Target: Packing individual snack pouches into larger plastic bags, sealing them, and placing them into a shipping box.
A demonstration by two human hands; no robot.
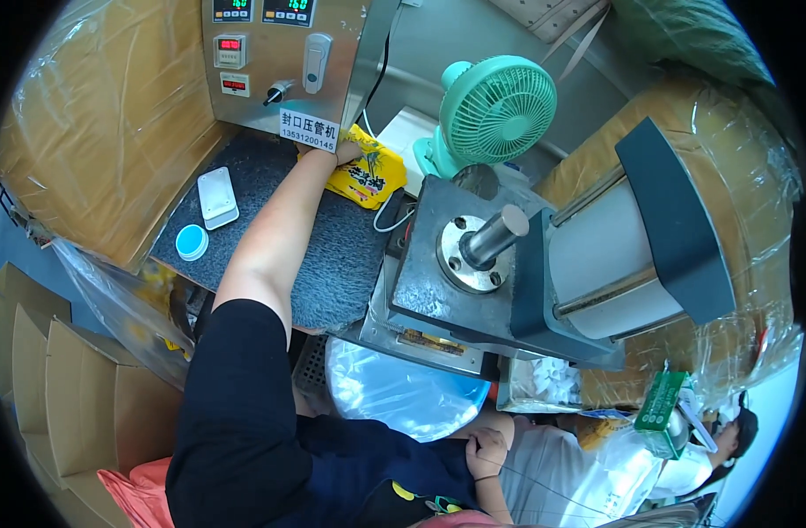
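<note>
The left hand (348, 153) reaches far across the rough dark mat (333, 255), fingers closed on a shiny yellow bag (368, 179) by the grey metal box (284, 62). The right hand (486, 452) rests near, curled in a loose fist, holding nothing. A round green fan (495, 107) stands to the right.

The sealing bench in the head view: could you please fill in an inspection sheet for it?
Surface: dark textured mat on the bench, before a steel control panel.
Job's things: yellow printed pouch lying on the mat beside the press head.
Clutter: white flat box, blue round lid, teal fan.
Grips: left hand on the pouch's upper edge; right hand closed, low near the lap, whether it holds anything cannot be told.
Cables: white cable looping by the press; black cable behind the panel.
Surroundings: cardboard boxes, plastic-wrapped cardboard walls, clear bag.
</note>
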